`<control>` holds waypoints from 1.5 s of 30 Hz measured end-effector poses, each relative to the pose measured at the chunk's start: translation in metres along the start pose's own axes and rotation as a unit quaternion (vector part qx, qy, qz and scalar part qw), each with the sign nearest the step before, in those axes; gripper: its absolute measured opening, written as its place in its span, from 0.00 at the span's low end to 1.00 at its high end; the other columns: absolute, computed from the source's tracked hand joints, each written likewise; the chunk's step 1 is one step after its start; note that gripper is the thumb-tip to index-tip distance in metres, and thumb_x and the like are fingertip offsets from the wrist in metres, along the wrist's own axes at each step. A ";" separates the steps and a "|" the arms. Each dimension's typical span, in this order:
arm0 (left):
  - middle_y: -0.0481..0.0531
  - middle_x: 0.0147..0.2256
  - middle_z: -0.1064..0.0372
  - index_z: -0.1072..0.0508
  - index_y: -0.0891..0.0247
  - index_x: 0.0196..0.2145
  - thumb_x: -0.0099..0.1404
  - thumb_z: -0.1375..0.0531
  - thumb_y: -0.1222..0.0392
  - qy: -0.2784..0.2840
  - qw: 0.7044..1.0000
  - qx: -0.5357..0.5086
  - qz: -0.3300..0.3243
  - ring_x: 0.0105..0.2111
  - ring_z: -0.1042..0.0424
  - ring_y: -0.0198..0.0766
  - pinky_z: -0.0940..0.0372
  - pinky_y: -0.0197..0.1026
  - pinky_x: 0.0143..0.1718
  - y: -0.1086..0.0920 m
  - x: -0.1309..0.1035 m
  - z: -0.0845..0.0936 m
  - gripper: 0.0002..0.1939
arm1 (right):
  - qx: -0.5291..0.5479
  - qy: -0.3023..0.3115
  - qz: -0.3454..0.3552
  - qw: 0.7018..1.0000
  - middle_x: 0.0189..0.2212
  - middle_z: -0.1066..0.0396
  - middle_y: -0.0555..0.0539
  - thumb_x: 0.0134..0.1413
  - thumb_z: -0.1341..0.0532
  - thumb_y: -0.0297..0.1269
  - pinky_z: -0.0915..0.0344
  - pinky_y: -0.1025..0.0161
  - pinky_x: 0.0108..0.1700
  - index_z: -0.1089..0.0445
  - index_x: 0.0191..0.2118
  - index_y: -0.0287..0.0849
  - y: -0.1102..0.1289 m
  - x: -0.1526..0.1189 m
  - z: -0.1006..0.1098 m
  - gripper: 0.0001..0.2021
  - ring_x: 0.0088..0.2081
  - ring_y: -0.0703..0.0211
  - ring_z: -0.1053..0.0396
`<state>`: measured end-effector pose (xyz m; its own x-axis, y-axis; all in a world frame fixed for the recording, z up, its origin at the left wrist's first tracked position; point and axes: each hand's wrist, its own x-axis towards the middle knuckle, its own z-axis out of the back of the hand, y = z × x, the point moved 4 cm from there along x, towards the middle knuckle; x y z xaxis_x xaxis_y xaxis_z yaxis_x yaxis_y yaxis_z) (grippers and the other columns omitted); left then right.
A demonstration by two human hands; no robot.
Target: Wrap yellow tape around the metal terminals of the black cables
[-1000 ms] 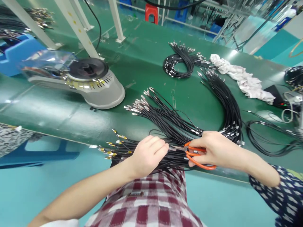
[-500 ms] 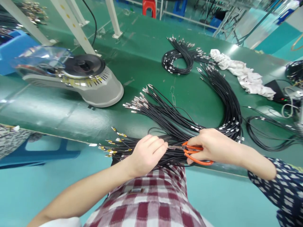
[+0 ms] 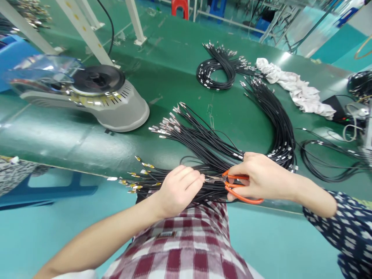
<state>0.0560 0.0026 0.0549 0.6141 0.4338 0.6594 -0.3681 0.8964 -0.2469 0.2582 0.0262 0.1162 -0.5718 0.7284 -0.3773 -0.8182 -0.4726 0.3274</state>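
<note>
My right hand [image 3: 255, 176] grips orange-handled scissors [image 3: 247, 200], fingers through the loops, with the blades pointing left. Their tips reach the thumb and forefinger of my left hand [image 3: 181, 190]. That hand is closed over a bundle of black cables [image 3: 215, 193] at the table's front edge, above my lap. It appears to pinch one cable, though the fingers hide most of it. Yellow-marked ends [image 3: 136, 186] of the bundle stick out to the left. Just behind lies another black cable bundle [image 3: 200, 149] with pale metal ends, partly behind my right hand.
A grey machine with a black disc [image 3: 119, 108] stands at the left on the green table [image 3: 174, 77]. Farther back are a coiled cable bundle [image 3: 216, 75] and a crumpled white cloth [image 3: 296, 89]. A curved cable bundle [image 3: 283, 120] and loose cable loops [image 3: 305, 162] lie right.
The view has shifted slightly, moving the table things a little left in the picture. Both hands keep nearly the same pose; the scissor handles look slightly wider apart.
</note>
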 end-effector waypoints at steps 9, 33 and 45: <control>0.56 0.32 0.25 0.29 0.67 0.41 0.68 0.45 0.70 -0.013 1.000 0.002 0.001 0.31 0.29 0.40 0.36 0.42 0.31 0.000 -0.001 0.001 0.06 | -0.025 0.016 0.008 1.000 0.14 0.38 0.54 0.54 0.36 0.48 0.52 0.64 0.29 0.36 0.19 0.44 0.003 0.003 -0.006 0.19 0.20 0.64 0.47; 0.56 0.32 0.25 0.29 0.68 0.40 0.67 0.43 0.71 -0.021 1.000 -0.009 0.004 0.31 0.29 0.39 0.34 0.42 0.32 0.000 -0.002 0.005 0.05 | 0.027 0.034 0.007 0.999 0.14 0.40 0.54 0.56 0.40 0.58 0.53 0.64 0.29 0.37 0.20 0.43 -0.001 0.004 -0.013 0.25 0.22 0.64 0.47; 0.57 0.32 0.25 0.28 0.69 0.42 0.66 0.44 0.72 -0.033 0.999 -0.018 -0.009 0.32 0.28 0.40 0.34 0.43 0.32 -0.001 0.000 0.007 0.07 | -0.016 0.022 0.016 1.000 0.14 0.39 0.54 0.54 0.37 0.45 0.50 0.64 0.32 0.37 0.19 0.43 0.006 0.004 -0.006 0.17 0.22 0.63 0.46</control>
<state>0.0511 0.0009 0.0603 0.5727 0.4117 0.7088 -0.3312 0.9072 -0.2593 0.2507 0.0237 0.1112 -0.5990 0.6910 -0.4046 -0.8007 -0.5109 0.3129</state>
